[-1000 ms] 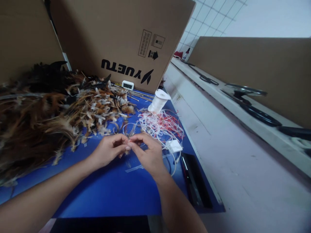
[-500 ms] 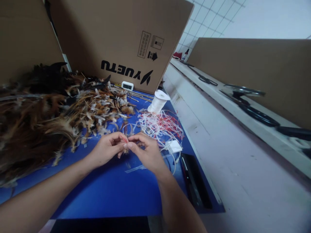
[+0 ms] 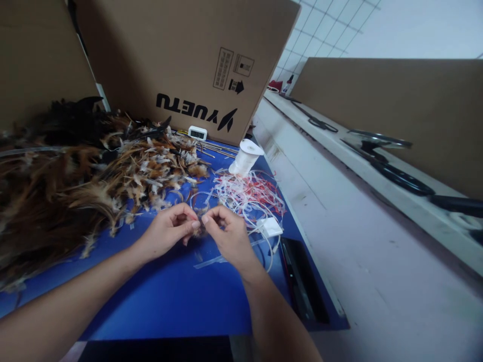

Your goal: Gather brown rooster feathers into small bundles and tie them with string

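My left hand is closed in a pinch over the blue table. Brown feather fluff shows just under its fingertips, and a trace of red lies along the index finger. To its right, my right hand is pinched too, a small gap away from the left; whatever is between its fingertips is too fine to make out. A large heap of brown and black feathers lies to the left. Behind my right hand is a tangle of white and red strips, with a white spool standing at its back.
A white square adapter with a cable lies right of my hands, near a black tray. Behind stand a white digital display, thin sticks and a large cardboard box. Scissors lie on the right ledge.
My right hand has drawn slightly right, so the fingertips that were together are now apart. The left hand stays nearly in place.
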Tool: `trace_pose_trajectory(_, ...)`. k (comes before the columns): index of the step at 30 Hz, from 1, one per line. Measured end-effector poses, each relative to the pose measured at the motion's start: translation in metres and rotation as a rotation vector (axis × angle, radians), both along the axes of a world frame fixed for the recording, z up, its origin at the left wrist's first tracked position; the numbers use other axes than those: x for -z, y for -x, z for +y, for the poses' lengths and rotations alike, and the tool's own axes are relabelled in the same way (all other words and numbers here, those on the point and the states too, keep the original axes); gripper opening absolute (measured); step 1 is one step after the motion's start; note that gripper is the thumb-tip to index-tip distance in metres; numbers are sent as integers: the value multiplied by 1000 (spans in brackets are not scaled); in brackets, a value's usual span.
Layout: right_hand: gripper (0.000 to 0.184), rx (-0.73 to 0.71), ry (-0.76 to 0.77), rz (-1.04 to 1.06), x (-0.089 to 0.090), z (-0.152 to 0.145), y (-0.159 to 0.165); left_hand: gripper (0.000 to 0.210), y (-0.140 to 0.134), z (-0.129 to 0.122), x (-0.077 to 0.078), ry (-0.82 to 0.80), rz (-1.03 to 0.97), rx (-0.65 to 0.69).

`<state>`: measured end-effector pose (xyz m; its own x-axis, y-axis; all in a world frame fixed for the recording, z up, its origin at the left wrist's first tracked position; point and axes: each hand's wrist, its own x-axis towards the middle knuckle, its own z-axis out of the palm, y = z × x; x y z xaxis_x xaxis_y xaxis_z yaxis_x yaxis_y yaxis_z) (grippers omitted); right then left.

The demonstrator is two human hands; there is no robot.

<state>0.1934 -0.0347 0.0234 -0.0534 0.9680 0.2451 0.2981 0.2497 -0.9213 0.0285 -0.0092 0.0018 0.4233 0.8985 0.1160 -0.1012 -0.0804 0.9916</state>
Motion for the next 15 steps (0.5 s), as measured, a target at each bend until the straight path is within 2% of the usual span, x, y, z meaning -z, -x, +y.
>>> trace_pose_trajectory(4,13,-50,48,74,-1,0,-1,21,0,1,0,59,-60,-7)
trace_pose_trajectory(15,14,-159,119,44,0,2,-1,22,-1,1,-4,230,-90,-63)
